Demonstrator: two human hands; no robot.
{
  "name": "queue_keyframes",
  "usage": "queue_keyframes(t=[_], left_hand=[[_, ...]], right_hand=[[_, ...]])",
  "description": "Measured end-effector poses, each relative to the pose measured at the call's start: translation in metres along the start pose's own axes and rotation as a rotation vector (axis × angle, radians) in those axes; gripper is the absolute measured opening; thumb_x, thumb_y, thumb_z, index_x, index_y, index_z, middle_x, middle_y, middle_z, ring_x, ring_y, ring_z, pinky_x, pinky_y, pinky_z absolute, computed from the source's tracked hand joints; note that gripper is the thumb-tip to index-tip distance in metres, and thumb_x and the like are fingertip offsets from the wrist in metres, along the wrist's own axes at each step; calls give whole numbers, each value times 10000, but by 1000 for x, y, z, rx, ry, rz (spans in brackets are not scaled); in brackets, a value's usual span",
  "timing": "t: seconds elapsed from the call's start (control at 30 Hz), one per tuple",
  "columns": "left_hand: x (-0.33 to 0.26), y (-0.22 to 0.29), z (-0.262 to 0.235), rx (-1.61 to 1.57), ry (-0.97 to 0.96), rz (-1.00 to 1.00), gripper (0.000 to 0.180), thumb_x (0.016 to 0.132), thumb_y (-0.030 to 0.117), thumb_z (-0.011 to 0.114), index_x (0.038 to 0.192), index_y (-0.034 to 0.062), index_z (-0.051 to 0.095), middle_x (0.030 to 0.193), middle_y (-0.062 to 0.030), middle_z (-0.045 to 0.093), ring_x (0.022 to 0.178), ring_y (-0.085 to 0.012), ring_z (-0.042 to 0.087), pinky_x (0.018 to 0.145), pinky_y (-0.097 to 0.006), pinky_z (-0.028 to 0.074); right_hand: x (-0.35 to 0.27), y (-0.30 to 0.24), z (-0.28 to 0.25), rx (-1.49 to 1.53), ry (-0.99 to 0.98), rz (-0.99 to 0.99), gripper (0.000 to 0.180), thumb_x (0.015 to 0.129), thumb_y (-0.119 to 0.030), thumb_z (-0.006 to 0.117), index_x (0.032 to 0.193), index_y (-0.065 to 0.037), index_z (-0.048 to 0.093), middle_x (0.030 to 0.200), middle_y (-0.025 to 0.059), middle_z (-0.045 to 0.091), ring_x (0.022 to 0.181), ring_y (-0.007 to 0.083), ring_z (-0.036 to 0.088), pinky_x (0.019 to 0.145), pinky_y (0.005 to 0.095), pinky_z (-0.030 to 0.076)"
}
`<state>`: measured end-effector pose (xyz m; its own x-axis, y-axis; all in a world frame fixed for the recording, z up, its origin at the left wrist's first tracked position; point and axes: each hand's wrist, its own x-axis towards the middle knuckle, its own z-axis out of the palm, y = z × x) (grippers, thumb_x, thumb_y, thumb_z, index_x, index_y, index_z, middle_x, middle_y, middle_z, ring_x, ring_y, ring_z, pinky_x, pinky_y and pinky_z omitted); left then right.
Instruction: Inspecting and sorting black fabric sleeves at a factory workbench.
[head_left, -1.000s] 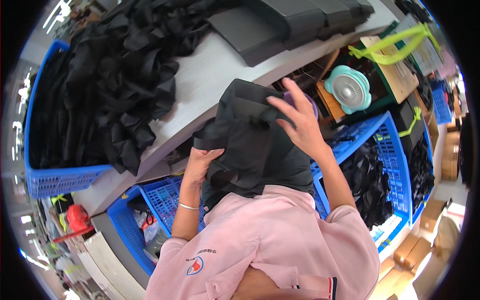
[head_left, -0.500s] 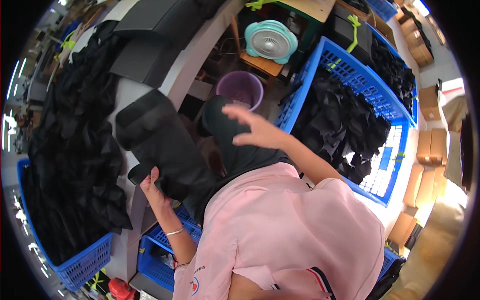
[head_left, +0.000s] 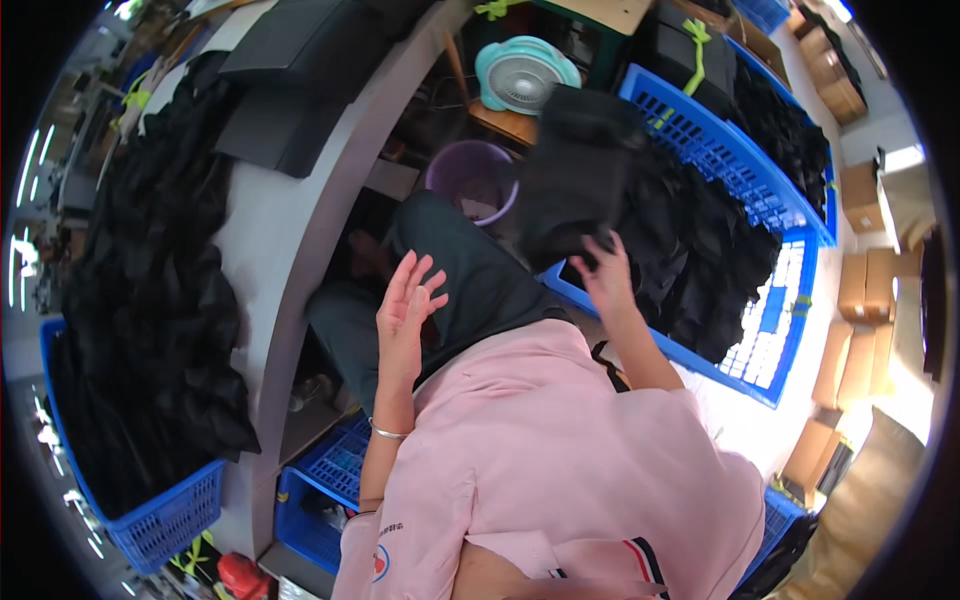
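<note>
My right hand [head_left: 608, 283] is at the lower edge of a black fabric piece [head_left: 575, 175], its fingers closed on that edge. The piece is smeared by motion and hangs over the near left side of a blue plastic crate [head_left: 690, 115]. Inside the crate lies a heap of black fabric pieces [head_left: 700, 250]. Above my lap, my left hand [head_left: 408, 300] is raised with nothing in it, its fingers apart and slightly curled.
A purple bucket [head_left: 470, 180] stands beyond my knees, near a turquoise fan [head_left: 525, 75]. To the left, black fabric [head_left: 150, 300] piles over a blue crate [head_left: 165, 525] beside a pale table edge [head_left: 270, 290]. Cardboard boxes [head_left: 865, 280] line the right.
The black fabric piece has gone from my left hand and lap to the right, over the crate. My right hand has moved to its edge; my left hand has let go and come inward.
</note>
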<state>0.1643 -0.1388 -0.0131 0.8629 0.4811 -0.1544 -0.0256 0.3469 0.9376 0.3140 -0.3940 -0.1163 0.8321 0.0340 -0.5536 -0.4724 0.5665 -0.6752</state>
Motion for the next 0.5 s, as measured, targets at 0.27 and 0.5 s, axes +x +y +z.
queue_keyframes(t=[0.27,0.5], left_hand=[[1,-15,-45,1,-15,-162,389,997,207,595,1342,31,563,1288,-89,616,1096,-168,634,867,-277,521],[8,-13,-103,-13,313,-43,342,991,195,602,1289,27,609,1222,-59,648,1086,-136,629,862,-271,526]], right_hand=[[126,-7,-198,53,249,172,273,897,5,655,1164,-22,602,1153,120,608,1071,260,586,883,415,583],[96,21,-76,-1567,336,-861,591,849,-91,692,1381,27,464,1445,274,409,1376,408,354,1130,477,339]])
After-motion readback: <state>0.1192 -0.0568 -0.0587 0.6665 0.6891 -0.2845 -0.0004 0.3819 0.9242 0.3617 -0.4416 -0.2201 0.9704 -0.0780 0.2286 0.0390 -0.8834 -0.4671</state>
